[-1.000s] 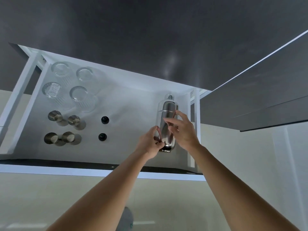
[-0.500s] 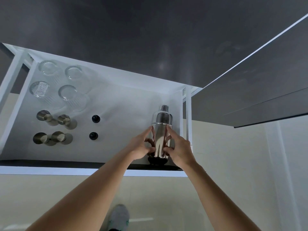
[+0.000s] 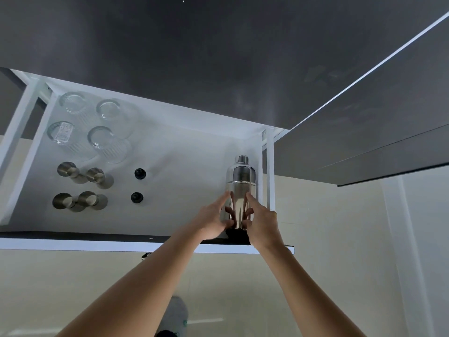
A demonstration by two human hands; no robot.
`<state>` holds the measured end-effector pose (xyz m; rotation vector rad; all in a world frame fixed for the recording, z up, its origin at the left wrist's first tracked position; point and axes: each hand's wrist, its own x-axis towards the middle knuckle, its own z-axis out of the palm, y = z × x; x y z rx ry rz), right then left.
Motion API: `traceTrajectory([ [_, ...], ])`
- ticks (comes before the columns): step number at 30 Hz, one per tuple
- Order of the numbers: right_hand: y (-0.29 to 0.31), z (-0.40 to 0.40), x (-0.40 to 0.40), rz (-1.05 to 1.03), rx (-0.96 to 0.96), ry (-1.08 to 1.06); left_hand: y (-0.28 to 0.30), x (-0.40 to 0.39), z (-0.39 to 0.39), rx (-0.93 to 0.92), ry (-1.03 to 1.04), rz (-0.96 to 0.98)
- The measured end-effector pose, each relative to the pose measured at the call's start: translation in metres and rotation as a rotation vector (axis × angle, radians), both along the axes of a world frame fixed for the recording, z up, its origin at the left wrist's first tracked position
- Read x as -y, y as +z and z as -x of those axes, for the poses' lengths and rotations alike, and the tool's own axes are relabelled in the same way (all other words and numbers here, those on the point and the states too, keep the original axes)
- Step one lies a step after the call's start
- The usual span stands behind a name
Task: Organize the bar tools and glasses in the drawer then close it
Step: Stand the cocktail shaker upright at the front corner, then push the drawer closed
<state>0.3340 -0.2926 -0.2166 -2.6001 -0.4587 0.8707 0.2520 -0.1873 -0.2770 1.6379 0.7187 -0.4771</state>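
A shiny steel cocktail shaker [image 3: 240,181] stands upright at the right end of the open white drawer [image 3: 184,147], close to its right wall. My left hand [image 3: 213,220] and my right hand [image 3: 261,222] clasp its lower body from either side. Several ribbed glasses [image 3: 107,139] stand in the far left corner. In front of them are several steel jiggers [image 3: 80,186] in two rows. Two small black stoppers [image 3: 138,186] sit near the drawer's middle.
The dark drawer front [image 3: 97,237] with its white edge runs across below my hands. A dark countertop [image 3: 218,57] overhangs the drawer's back. A dark cabinet front [image 3: 364,147] lies to the right. Beige floor and my foot [image 3: 175,317] are below.
The shaker has gone from tilted in my hands to standing upright on the drawer floor, nearer the front right corner. Both hands slid down to its lower body.
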Motion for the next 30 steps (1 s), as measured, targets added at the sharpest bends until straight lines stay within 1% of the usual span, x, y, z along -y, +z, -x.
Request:
traceTrajectory([
  [1,0.001,0.004,0.002,0.051,0.024,0.050,0.007,0.000,0.005,0.005,-0.015,-0.047],
  [3,-0.001,0.020,0.013,0.068,0.129,0.143,0.024,-0.003,0.019,0.044,-0.035,-0.164],
  [5,-0.004,0.043,0.022,0.000,0.232,0.116,0.041,-0.006,0.044,0.059,-0.042,-0.345],
  [6,-0.004,0.057,0.025,0.010,0.282,0.094,0.049,-0.007,0.062,0.043,-0.034,-0.468],
  [8,0.000,0.086,0.029,0.013,0.335,-0.028,0.058,-0.011,0.105,-0.013,0.052,-0.682],
  [10,0.006,0.112,0.026,-0.004,0.249,-0.226,0.065,-0.018,0.152,-0.115,0.228,-0.781],
  [12,0.013,0.133,0.016,-0.041,0.112,-0.376,0.069,-0.029,0.192,-0.286,0.403,-0.753],
  [13,0.015,0.140,0.009,-0.066,0.063,-0.407,0.070,-0.036,0.206,-0.370,0.456,-0.723],
  [15,0.015,0.148,-0.005,-0.078,0.007,-0.412,0.070,-0.048,0.224,-0.466,0.472,-0.696],
  [20,0.011,0.148,-0.033,-0.026,0.000,-0.423,0.068,-0.064,0.226,-0.468,0.429,-0.703],
  [26,0.003,0.138,-0.043,-0.077,0.054,-0.365,0.063,-0.083,0.215,-0.437,0.410,-0.689],
  [30,0.000,0.124,-0.049,-0.100,0.078,-0.277,0.062,-0.098,0.197,-0.404,0.427,-0.680],
])
